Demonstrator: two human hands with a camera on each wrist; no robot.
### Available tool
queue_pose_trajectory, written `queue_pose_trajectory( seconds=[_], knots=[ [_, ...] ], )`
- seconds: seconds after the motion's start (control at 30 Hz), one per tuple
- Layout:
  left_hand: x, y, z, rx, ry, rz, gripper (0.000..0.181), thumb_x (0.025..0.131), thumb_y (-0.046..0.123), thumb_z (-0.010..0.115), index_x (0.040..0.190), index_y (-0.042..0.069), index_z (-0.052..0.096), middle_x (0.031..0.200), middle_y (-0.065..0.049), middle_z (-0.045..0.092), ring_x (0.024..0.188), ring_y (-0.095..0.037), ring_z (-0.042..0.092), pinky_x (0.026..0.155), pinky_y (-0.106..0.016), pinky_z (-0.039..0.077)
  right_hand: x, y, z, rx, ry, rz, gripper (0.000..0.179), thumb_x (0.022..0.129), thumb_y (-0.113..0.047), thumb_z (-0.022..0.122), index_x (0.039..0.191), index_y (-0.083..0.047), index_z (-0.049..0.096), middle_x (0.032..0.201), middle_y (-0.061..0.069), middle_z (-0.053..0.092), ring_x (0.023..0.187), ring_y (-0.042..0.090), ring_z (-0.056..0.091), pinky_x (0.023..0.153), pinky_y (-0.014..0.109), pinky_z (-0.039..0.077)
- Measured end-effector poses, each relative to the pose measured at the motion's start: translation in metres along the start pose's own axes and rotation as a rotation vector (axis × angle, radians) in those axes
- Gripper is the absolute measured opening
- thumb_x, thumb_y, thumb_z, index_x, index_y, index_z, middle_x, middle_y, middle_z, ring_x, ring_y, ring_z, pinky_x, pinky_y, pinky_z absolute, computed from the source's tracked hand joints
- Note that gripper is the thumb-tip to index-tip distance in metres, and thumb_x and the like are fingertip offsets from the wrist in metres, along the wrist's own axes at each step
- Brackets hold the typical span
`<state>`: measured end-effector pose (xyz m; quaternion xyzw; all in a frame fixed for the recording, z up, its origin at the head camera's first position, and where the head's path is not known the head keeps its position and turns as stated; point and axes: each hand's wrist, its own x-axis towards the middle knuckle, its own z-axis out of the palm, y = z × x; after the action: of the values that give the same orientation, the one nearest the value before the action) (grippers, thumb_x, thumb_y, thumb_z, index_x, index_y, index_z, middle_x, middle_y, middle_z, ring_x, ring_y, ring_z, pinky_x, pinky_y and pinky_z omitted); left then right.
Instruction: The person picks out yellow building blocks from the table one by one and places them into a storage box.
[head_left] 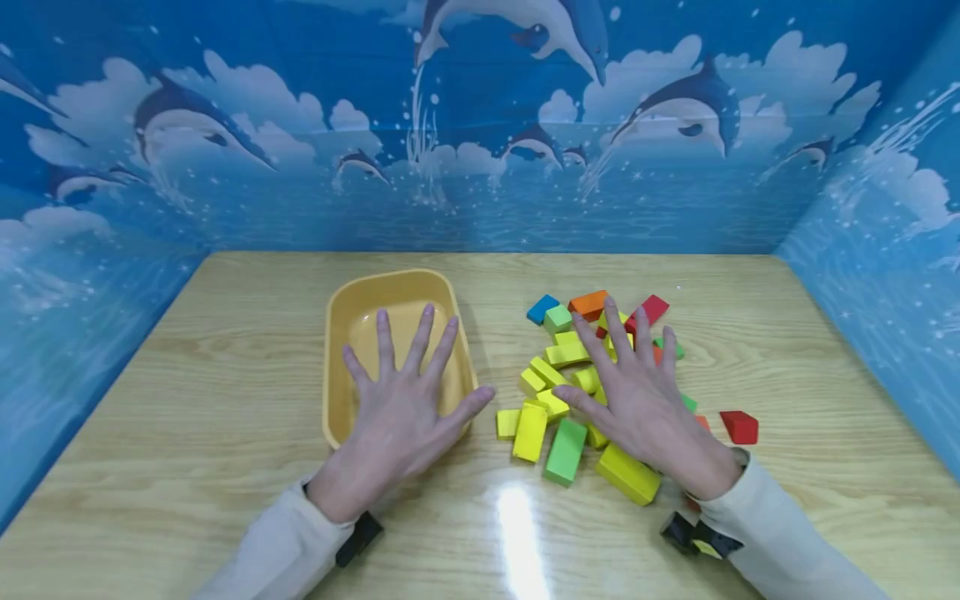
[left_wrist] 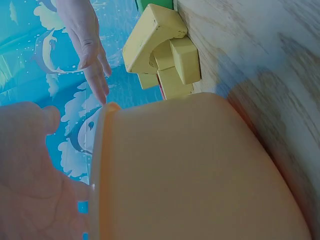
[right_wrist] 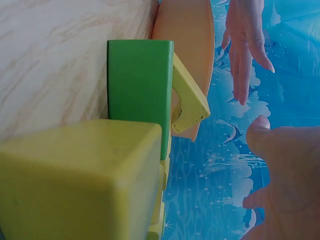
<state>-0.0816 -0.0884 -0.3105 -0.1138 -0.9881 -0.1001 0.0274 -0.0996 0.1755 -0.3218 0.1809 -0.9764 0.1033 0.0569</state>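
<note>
My left hand (head_left: 401,404) is held with fingers spread over an orange-yellow plastic tub (head_left: 327,358) in the head view. Its fingers are straight and hold nothing. The tub's outer wall (left_wrist: 190,165) fills much of the left wrist view. My right hand (head_left: 637,400) hovers, fingers spread, above a pile of toy blocks, mostly yellow, and partly hides them. Near its wrist lies a large yellow block (head_left: 628,473), with a green block (head_left: 566,452) to its left. In the right wrist view, the green block (right_wrist: 140,85) stands beyond a yellow block (right_wrist: 75,180).
A blue block (head_left: 542,309), an orange block (head_left: 588,305) and a red block (head_left: 654,309) lie at the pile's far side. Another red block (head_left: 740,427) lies apart on the right. Blue dolphin-print sheets (head_left: 480,208) border the wooden table (head_left: 225,375).
</note>
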Motion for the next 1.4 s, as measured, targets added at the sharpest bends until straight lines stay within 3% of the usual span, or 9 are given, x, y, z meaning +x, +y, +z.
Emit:
queue_pose_trajectory(
  seconds=[0.23,0.47,0.6,0.77,0.87,1.0,1.1,1.2,1.4],
  knots=[
    [0.001,-0.002,-0.001,-0.009,-0.009,-0.001,0.084,0.09,0.074,0.027,0.155,0.027,0.006,0.161,-0.004,-0.004,0.139,-0.046,-0.019,0.099,-0.082,-0.005,0.0,-0.004,-0.002,0.022,-0.045,-0.036,0.086,0.092,-0.064,0.044,0.156,-0.024,0.002,0.16,0.017,-0.004,0.142,0.05,-0.006,0.109,0.071,-0.006],
    [-0.001,-0.024,-0.009,-0.059,0.018,-0.019,0.069,0.1,0.054,0.034,0.156,0.017,0.015,0.16,-0.017,0.004,0.141,-0.047,-0.013,0.105,-0.074,-0.01,-0.004,-0.018,0.004,0.102,-0.106,-0.356,0.081,0.085,-0.054,0.065,0.15,-0.017,0.035,0.156,0.013,0.026,0.141,0.038,0.026,0.112,0.058,0.028],
    [-0.003,-0.051,-0.016,-0.17,0.029,-0.054,0.063,0.103,0.033,0.041,0.153,0.002,0.019,0.155,-0.03,0.008,0.14,-0.053,-0.002,0.111,-0.069,0.003,-0.006,-0.025,0.01,0.058,-0.111,-0.47,0.074,0.079,-0.045,0.076,0.142,-0.016,0.049,0.147,0.014,0.041,0.132,0.034,0.041,0.106,0.054,0.039],
    [-0.004,-0.084,-0.017,-0.374,-0.035,-0.111,0.06,0.103,0.014,0.037,0.147,-0.015,0.009,0.15,-0.04,0.003,0.137,-0.055,0.01,0.111,-0.063,0.017,-0.008,-0.03,0.015,0.011,-0.161,-0.463,0.07,0.076,-0.045,0.078,0.136,-0.018,0.055,0.143,0.013,0.047,0.128,0.035,0.045,0.106,0.055,0.039],
    [-0.006,-0.093,-0.015,-0.424,-0.03,-0.133,0.058,0.1,0.005,0.035,0.146,-0.018,0.006,0.146,-0.043,0.013,0.134,-0.053,0.024,0.109,-0.06,0.028,-0.009,-0.033,0.019,-0.011,-0.168,-0.459,0.068,0.075,-0.044,0.079,0.133,-0.017,0.057,0.141,0.015,0.048,0.127,0.036,0.046,0.105,0.056,0.039],
    [-0.007,-0.095,-0.014,-0.411,0.009,-0.157,0.058,0.097,-0.002,0.037,0.145,-0.018,0.008,0.126,-0.044,0.045,0.085,-0.039,0.063,0.07,-0.041,0.058,-0.01,-0.037,0.024,-0.025,-0.136,-0.458,0.067,0.075,-0.034,0.082,0.134,-0.016,0.056,0.136,0.015,0.051,0.124,0.036,0.049,0.101,0.056,0.043],
    [-0.007,-0.095,-0.014,-0.384,0.007,-0.172,0.059,0.096,-0.002,0.04,0.144,-0.019,0.012,0.092,-0.034,0.06,0.054,-0.019,0.052,0.044,-0.027,0.046,-0.01,-0.039,0.025,-0.011,-0.129,-0.448,0.07,0.074,-0.026,0.083,0.136,-0.016,0.053,0.134,0.014,0.053,0.122,0.034,0.05,0.098,0.055,0.046],
    [-0.005,-0.095,-0.014,-0.377,0.005,-0.172,0.059,0.095,-0.001,0.043,0.143,-0.019,0.017,0.076,-0.022,0.06,0.051,-0.016,0.05,0.041,-0.026,0.043,-0.009,-0.038,0.023,0.026,-0.123,-0.428,0.072,0.074,-0.022,0.082,0.138,-0.017,0.05,0.134,0.013,0.054,0.121,0.032,0.051,0.097,0.053,0.047],
    [-0.002,-0.098,-0.013,-0.369,-0.062,-0.153,0.057,0.096,0.004,0.046,0.142,-0.019,0.022,0.106,-0.038,0.059,0.068,-0.024,0.061,0.049,-0.029,0.05,-0.009,-0.034,0.014,0.149,-0.101,-0.354,0.076,0.076,-0.021,0.08,0.143,-0.018,0.044,0.131,0.011,0.056,0.116,0.028,0.055,0.086,0.042,0.056]
  ],
)
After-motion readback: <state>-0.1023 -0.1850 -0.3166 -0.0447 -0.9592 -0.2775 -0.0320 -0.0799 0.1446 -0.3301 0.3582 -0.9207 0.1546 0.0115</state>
